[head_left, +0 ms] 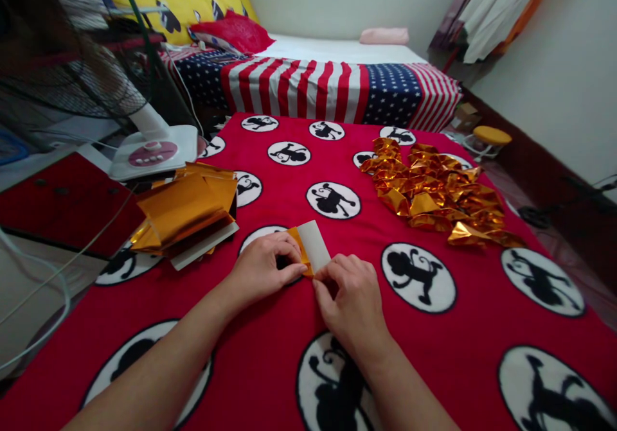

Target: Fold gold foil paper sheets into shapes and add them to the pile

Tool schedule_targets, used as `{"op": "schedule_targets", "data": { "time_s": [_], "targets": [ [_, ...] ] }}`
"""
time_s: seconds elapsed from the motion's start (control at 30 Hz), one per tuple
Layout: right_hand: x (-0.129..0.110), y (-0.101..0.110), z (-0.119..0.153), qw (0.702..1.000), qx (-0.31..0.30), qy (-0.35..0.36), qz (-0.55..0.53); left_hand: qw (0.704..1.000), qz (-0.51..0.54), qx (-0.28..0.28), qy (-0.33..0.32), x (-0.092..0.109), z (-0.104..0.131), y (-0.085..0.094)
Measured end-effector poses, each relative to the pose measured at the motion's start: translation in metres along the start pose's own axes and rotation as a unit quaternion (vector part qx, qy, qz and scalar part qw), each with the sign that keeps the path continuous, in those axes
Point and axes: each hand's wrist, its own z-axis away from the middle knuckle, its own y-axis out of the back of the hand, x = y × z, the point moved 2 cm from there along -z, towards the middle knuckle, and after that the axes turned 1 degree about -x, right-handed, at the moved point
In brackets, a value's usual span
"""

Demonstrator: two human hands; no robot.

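Between my two hands, on the red cloth, lies a small sheet of gold foil paper (313,245), partly folded, its pale back facing up and a gold strip along its left side. My left hand (267,261) pinches the paper's left edge with thumb and fingers. At the lower right corner, my right hand (351,293) grips it between thumb and forefinger. A stack of flat gold foil sheets (187,209) lies to the left. Over on the right sits a heap of folded gold foil pieces (429,190).
The red cloth (279,379) has monkey prints in white ovals. A white fan base (154,151) and a dark red box (62,200) stand at left. Behind is a bed with a striped, starred cover (299,87). A yellow stool (491,135) is at far right.
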Motion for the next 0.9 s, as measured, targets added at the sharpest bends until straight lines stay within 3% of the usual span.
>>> {"op": "schedule_targets", "data": {
  "time_s": [0.37, 0.9],
  "targets": [
    [-0.0062, 0.0002, 0.0011, 0.999, -0.008, -0.039, 0.017, 0.997, -0.058, 0.05, 0.026, 0.0062, 0.0031, -0.0028],
    [-0.01, -0.0021, 0.0021, 0.998, -0.003, -0.056, 0.032, 0.993, -0.064, 0.088, 0.039, 0.007, 0.0026, -0.0041]
  ]
}}
